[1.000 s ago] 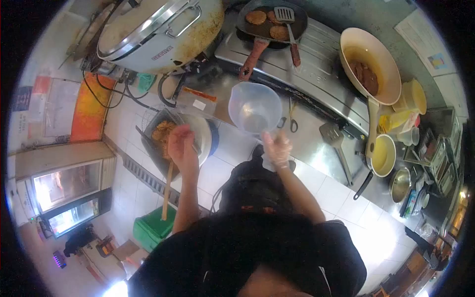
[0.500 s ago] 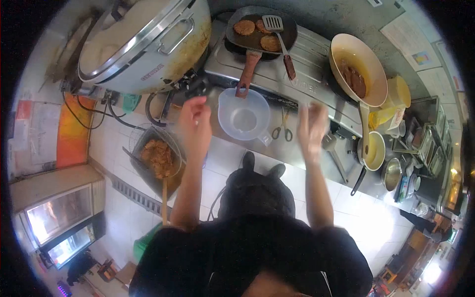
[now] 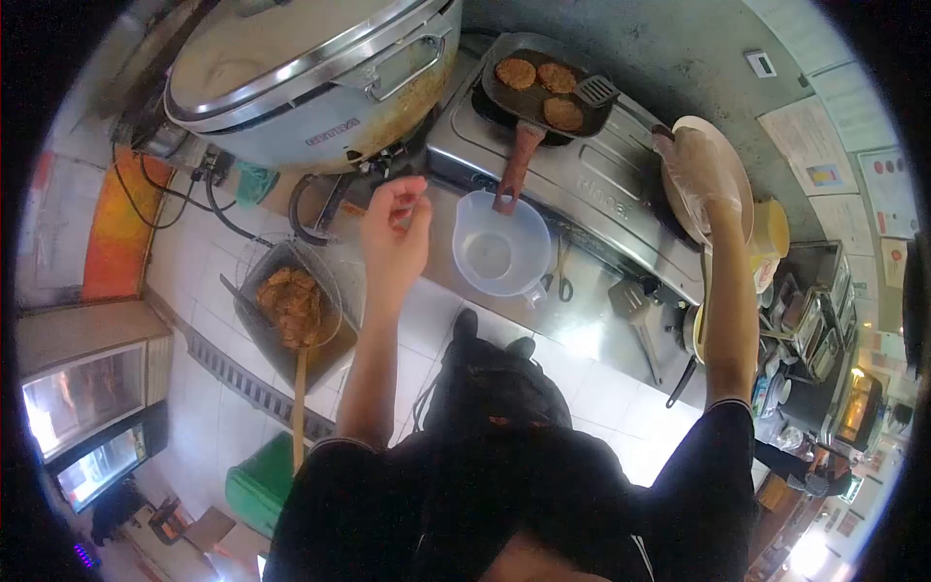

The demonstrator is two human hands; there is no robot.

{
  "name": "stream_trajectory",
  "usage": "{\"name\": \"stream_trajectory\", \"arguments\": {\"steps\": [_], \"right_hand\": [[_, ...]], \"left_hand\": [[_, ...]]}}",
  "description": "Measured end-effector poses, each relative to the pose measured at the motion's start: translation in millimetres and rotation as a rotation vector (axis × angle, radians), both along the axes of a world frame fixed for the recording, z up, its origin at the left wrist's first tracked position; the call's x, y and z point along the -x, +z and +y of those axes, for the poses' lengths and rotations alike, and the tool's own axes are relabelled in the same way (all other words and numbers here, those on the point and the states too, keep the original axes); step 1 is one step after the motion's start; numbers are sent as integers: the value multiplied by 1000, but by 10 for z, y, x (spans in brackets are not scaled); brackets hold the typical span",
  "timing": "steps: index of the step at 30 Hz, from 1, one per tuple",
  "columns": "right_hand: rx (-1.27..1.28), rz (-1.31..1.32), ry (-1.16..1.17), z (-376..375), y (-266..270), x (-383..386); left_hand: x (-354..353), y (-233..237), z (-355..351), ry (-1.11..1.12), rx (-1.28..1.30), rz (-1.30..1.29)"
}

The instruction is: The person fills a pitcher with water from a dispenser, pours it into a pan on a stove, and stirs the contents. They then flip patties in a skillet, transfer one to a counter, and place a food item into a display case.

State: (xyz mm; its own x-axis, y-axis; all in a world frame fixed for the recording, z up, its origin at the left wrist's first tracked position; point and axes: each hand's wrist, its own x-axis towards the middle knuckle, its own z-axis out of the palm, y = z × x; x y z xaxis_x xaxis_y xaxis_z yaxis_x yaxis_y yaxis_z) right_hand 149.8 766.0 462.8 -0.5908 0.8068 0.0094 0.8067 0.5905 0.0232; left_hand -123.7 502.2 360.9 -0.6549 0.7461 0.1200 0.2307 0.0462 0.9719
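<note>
Since the camera looks straight down, the nearest thing is the person's dark top, with a pair of dark shoes (image 3: 490, 335) on the pale tiled floor (image 3: 621, 388) below it. Off to the left side there's a green plastic bin (image 3: 254, 485) on the floor. Above it sits a wire frying basket with a long wooden handle (image 3: 291, 306), piled with brown fried stuff.

Going further out, the bare left hand (image 3: 396, 231) is raised over the edge of the steel counter (image 3: 592, 325). Its fingers are loosely curled with the thumb close to the fingertips, and I can't see anything pinched in them. Just to its right, apart from it, a clear plastic measuring jug (image 3: 499, 254) stands upright on the counter and looks empty. A small pair of scissors (image 3: 560, 274) lies right beside the jug, and a flat metal turner (image 3: 630, 299) lies a bit further along.

Behind that, on the stove, is a dark square griddle pan with a reddish handle (image 3: 524, 102). It holds three brown patties, and a slotted metal spatula (image 3: 595, 92) rests on its rim.

The right hand (image 3: 698, 167), in a clear plastic glove, is stretched out over the cream-coloured round frying pan (image 3: 742, 170) on the far right of the stove. Its fingers are spread, not clamped on anything, but I can't tell if it actually touches the pan.

Furthest back on the left sits a huge lidded steel pot (image 3: 310, 68).
</note>
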Motion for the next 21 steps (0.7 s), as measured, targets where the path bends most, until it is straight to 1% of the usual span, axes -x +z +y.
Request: {"name": "stream_trajectory", "arguments": {"steps": [1, 3, 5, 6, 7, 9, 10, 12, 13, 14, 15, 16, 17, 19, 20, 21], "right_hand": [[-11, -76, 43, 5, 24, 11], [-37, -146, 87, 29, 61, 29], [-48, -62, -91, 23, -22, -29], [-138, 83, -96, -67, -85, -22], [-134, 82, -89, -90, -92, -5], [119, 121, -280, -126, -12, 71], [119, 123, -280, -124, 16, 56], [421, 233, -346, -100, 10, 106], [355, 286, -259, -57, -124, 75], [301, 342, -145, 64, -378, -2], [282, 477, 12, 269, -739, -108], [407, 424, -177, 171, -679, 66], [291, 418, -55, 385, -949, 33], [250, 287, -145, 510, -1081, 156], [272, 293, -111, 582, -1157, 297], [204, 267, -105, 588, -1145, 389]], "left_hand": [[-12, -31, -30, 10, -11, -31], [-4, -12, -102, 21, -36, -56], [14, 10, -205, 30, -115, -65], [31, -6, -270, 47, -117, -71], [72, -24, -348, 69, -87, -73], [129, -45, -412, 84, -65, -68], [136, -60, -438, 103, -63, -92], [146, -144, -485, 151, -52, -109], [156, -238, -494, 118, -61, -53], [193, -285, -520, 112, -63, 8], [189, -273, -543, 95, -100, -65], [166, -286, -534, 98, -129, -139], [148, -290, -544, 99, -193, -55], [73, -258, -585, 56, -100, -69], [80, -213, -625, 91, -85, -55], [29, -169, -641, 69, -95, -62]]}}
